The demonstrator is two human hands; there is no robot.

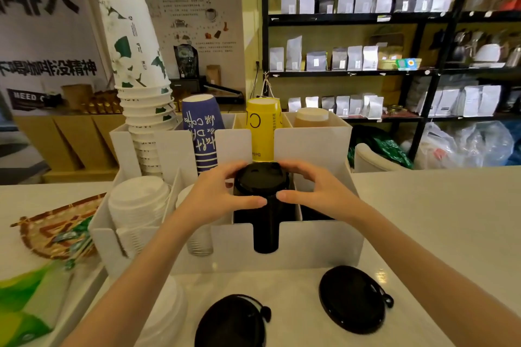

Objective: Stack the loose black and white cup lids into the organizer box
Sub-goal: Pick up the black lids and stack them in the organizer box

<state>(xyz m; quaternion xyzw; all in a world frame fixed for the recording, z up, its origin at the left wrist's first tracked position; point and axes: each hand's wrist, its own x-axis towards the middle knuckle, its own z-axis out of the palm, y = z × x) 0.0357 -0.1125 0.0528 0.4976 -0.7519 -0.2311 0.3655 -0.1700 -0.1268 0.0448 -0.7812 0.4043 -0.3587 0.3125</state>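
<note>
Holding a stack of black lids from both sides at mid-frame, inside the white organizer box.

The box fills the centre; its left slot holds white lids. The left hand and right hand both grasp the black stack. Two loose black lids lie at the bottom on the counter.

Two loose lids before organizer box; cups behind.
</note>
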